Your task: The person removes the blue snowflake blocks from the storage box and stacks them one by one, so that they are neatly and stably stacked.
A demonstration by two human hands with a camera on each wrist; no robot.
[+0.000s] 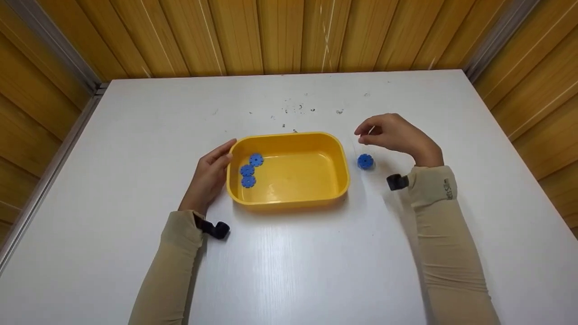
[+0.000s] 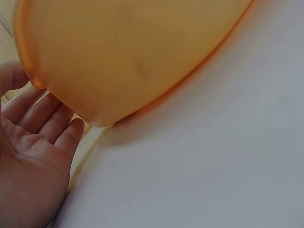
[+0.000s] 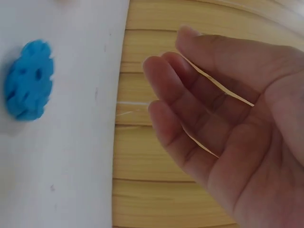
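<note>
A yellow plastic basin [image 1: 289, 203] stands on the white table, with 3 flat blue notched discs [image 1: 247, 170] lying inside near its left wall. My left hand [image 1: 210, 174] grips the basin's left end, thumb at the rim and fingers against the outer wall; the left wrist view shows this hand [image 2: 38, 137] beside the basin's side [image 2: 133, 52]. Right of the basin sits a small stack of blue notched discs [image 1: 365, 161], also seen in the right wrist view as a blue stack [image 3: 31, 80]. Above it hovers my right hand [image 1: 397, 135], fingers loosely bent, holding nothing.
The white table [image 1: 289, 271] runs back to a wood-look panel wall [image 1: 280, 36]. Similar panels rise at left and right. Dark scuff marks [image 1: 300, 107] dot the tabletop behind the basin. A black wrist camera [image 1: 397, 182] sits on my right sleeve.
</note>
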